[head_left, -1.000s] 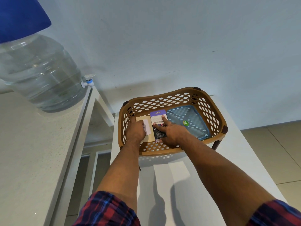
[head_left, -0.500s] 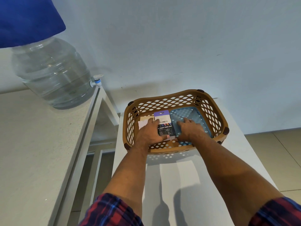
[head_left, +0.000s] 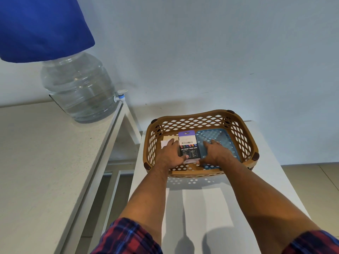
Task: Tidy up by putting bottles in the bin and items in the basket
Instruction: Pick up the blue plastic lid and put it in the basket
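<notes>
Both hands are inside the brown lattice basket (head_left: 200, 174), which stands on the white worktop (head_left: 211, 208).

Change over the last second: the right hand (head_left: 215, 155) has left the LED pocket video light box (head_left: 189, 148) and now lies with fingers spread and nearly straight on the blue perforated tray (head_left: 221, 140) at the basket's right. The left hand (head_left: 169, 155) has moved from the beige card (head_left: 170, 138) at the basket's left to the box, its thumb against the box's near-left corner. Whether its fingers clasp the box or only rest beside it cannot be told. The camera view has also risen slightly.

Judgement: the three items lie side by side on the basket floor, so the basket part appears close to complete; the hands seem to be squaring the contents. No bottle for the bin is in view; the large water dispenser jug (head_left: 78, 88) stands on the adjacent counter.
</notes>
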The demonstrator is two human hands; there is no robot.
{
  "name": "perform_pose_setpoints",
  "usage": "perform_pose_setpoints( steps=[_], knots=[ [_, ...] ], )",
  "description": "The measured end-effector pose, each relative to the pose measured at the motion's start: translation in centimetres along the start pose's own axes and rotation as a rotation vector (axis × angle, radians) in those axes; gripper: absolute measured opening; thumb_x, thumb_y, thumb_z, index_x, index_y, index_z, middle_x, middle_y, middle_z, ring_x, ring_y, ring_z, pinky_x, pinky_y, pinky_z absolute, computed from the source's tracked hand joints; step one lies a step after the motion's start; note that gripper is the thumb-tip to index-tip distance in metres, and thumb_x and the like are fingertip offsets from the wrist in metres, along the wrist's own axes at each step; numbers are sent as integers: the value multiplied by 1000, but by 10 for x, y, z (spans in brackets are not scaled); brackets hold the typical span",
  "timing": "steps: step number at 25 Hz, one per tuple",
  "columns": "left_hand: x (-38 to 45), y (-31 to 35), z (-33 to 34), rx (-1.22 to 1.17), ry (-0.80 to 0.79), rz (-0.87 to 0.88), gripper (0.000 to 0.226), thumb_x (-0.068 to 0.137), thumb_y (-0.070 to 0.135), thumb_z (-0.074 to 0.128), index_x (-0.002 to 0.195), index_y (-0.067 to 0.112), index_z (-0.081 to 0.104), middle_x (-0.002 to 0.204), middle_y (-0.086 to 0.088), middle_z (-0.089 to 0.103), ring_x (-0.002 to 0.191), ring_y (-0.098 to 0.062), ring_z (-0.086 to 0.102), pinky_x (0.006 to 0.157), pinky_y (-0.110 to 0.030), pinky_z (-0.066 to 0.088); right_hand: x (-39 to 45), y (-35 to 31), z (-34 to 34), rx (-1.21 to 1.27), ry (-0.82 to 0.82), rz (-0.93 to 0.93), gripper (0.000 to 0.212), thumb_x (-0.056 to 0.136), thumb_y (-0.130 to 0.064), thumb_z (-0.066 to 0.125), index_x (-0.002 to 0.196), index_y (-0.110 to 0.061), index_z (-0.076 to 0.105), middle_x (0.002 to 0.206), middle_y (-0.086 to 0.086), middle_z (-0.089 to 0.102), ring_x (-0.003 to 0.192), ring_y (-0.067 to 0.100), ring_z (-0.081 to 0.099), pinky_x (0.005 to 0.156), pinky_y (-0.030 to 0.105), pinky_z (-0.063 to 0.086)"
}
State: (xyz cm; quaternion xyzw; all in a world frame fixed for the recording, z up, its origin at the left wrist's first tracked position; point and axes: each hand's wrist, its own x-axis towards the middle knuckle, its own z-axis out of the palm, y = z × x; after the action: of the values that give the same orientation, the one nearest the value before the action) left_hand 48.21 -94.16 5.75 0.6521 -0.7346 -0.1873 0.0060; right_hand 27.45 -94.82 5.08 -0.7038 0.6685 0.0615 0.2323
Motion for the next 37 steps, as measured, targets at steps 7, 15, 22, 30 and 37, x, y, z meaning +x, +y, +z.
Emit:
perform_pose_setpoints(
  steps=[7,15,22,30,37],
  knots=[
    [0,-21,1,119,-229,-169,60,103,62,22,158,39,20,168,-11,8,153,-37,15,123,-55,18,-6,-26,0,-220,11,-240,67,99,-54,51,156,-47,17,169,1,12,147,34,32,112,56,40],
    [15,-27,-2,150,-333,-122,54,101,40,51,153,41,35,167,-8,13,151,-37,22,121,-50,24,8,-25,6,-137,-38,-186,54,101,-42,55,151,-48,35,169,-2,11,145,31,37,112,51,40],
    [18,-32,-2,133,-261,-60,54,94,34,57,147,37,47,163,-4,30,147,-32,32,115,-50,32,13,-25,11,-78,-16,-177,54,100,-39,58,150,-46,39,169,-3,14,146,31,35,114,51,38],
    [21,-22,-3,93,-271,-70,47,102,34,46,147,24,47,150,-10,47,134,-31,47,107,-43,42,11,-33,8,-223,-31,-190,54,102,-38,54,153,-42,35,169,4,13,144,32,38,114,50,39],
    [2,-20,-23,63,-1,-33,47,95,25,56,141,18,51,142,-4,56,128,-26,54,104,-44,48,-2,-34,3,-166,1,-172,66,104,-58,29,160,-36,0,170,5,-4,149,35,28,114,59,35]
  ],
)
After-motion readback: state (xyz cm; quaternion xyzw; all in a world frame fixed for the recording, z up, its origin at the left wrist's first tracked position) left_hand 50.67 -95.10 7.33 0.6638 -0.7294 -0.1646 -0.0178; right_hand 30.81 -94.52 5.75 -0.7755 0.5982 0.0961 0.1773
